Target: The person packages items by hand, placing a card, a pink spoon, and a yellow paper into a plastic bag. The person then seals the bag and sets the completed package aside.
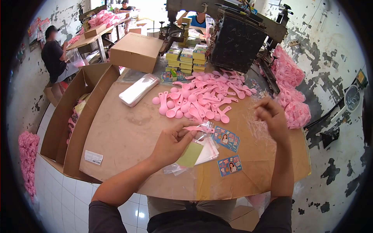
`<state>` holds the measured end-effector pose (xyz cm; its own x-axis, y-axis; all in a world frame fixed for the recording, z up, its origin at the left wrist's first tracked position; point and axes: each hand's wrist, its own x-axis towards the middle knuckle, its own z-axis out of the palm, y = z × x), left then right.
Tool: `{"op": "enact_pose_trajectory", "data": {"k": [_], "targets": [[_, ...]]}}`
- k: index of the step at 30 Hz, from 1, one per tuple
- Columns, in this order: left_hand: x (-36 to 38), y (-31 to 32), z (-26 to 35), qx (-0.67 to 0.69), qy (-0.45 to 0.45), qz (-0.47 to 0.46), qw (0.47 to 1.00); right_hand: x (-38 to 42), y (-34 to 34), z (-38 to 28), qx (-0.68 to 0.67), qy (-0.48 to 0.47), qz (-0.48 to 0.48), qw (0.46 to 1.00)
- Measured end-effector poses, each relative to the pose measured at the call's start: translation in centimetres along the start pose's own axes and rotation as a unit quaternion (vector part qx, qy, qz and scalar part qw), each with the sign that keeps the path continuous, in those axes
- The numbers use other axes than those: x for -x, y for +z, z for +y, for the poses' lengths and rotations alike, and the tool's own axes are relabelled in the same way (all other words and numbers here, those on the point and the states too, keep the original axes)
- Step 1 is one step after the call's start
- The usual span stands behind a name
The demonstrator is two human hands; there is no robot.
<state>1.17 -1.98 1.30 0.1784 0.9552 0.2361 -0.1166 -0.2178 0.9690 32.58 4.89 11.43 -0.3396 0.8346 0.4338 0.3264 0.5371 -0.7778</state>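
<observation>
My left hand [173,143] pinches a pink spoon [194,128] together with a clear plastic bag [205,126], over the near middle of the table. Below it a yellow-green card [190,154] lies against white-edged clear bags [208,152]. My right hand [272,116] is raised at the right with bent fingers, near strips of clear film [259,127]; whether anything is between its fingertips is too small to tell. Printed blue cards [226,138] and another printed card [229,166] lie between the hands. Beyond them spreads a heap of pink spoons [200,97].
A stack of clear bags [139,90] lies at left, by a long open carton [83,116]. Behind are a closed box [136,50], card stacks [186,58] and a black machine box [237,40]. Pink bundles [289,89] stand right. A person [53,54] sits far left.
</observation>
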Motion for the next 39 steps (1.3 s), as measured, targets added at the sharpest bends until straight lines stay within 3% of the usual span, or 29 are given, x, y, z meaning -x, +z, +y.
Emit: {"op": "enact_pose_trajectory", "data": {"k": [2,4,7,19,22,25,26,27,29,31,32,34,35,37,39], "targets": [[0.1,0.2,0.0,-0.007,-0.005,-0.002,1.0,0.8,2.7,-1.8,0.165,-0.094,-0.008,0.982],[0.4,0.4,0.7,-0.006,-0.017,-0.006,1.0,1.1,5.9,-2.3,0.242,-0.215,0.013,0.946],[0.5,0.8,0.8,0.0,-0.006,-0.021,1.0,1.1,9.4,-3.3,0.293,-0.281,0.006,0.914],[0.8,0.6,0.3,-0.076,0.037,-0.021,0.996,0.0,12.9,-2.4,0.324,-0.333,0.001,0.885],[0.5,0.6,0.7,-0.092,0.046,-0.058,0.993,0.3,12.3,-2.1,0.231,-0.246,0.006,0.941],[0.6,0.4,-0.3,-0.07,0.036,-0.054,0.995,0.3,8.2,-1.4,0.14,-0.091,0.003,0.986],[0.6,0.4,-0.2,-0.05,0.031,-0.044,0.997,0.2,5.8,-0.8,0.015,-0.008,-0.019,1.0],[0.4,0.3,0.1,-0.03,0.026,-0.033,0.999,0.2,2.8,0.1,-0.112,0.076,-0.04,0.99],[0.1,0.0,0.2,-0.007,0.014,-0.02,1.0,0.4,-4.2,3.3,-0.249,0.056,-0.104,0.961],[0.0,-0.4,0.0,0.005,-0.002,-0.012,1.0,0.5,-10.5,8.9,-0.247,0.119,-0.056,0.96],[0.1,-0.3,0.0,-0.001,0.004,-0.006,1.0,0.9,-10.8,10.0,-0.097,0.102,-0.021,0.99],[0.1,0.0,0.3,-0.016,0.018,0.007,1.0,2.4,-10.6,11.9,0.206,0.059,0.051,0.975],[0.2,0.0,0.4,-0.012,0.018,0.008,1.0,3.5,-10.5,12.7,0.351,0.038,0.087,0.932],[0.1,0.2,0.4,-0.002,0.021,0.01,1.0,4.2,-10.0,12.3,0.614,-0.008,0.151,0.775],[0.1,0.3,0.3,0.011,0.009,0.011,1.0,3.5,-7.6,9.8,0.54,-0.031,0.142,0.829]]}}
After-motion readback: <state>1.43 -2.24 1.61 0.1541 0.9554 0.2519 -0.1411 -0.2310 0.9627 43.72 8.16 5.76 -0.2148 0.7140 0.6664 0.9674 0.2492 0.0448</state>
